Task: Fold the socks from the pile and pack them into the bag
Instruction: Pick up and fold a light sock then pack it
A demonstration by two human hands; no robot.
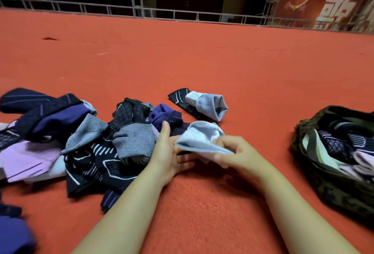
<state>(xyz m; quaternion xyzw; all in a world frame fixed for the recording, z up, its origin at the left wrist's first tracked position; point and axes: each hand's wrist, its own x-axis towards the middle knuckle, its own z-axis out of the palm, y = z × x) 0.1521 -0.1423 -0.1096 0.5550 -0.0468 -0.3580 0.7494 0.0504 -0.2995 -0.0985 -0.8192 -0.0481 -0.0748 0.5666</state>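
Observation:
A pile of socks point(85, 142) in dark blue, purple, grey stripes, lilac and black patterns lies on the red carpet at the left. In the middle, my right hand point(236, 152) pinches the cuff of a light blue sock point(200, 136) and holds it up. My left hand point(172, 152) rests flat beneath that sock, fingers spread, touching its left edge. A folded pair point(202, 104), black-patterned inside a light blue cuff, lies just beyond. A dark olive patterned bag point(332, 181) stands open at the right, with several socks inside.
Red carpet point(182, 61) stretches far ahead to a metal railing point(182, 14). A red banner with white characters point(323, 3) hangs at the back right. More purple fabric point(12, 233) lies at the bottom left corner.

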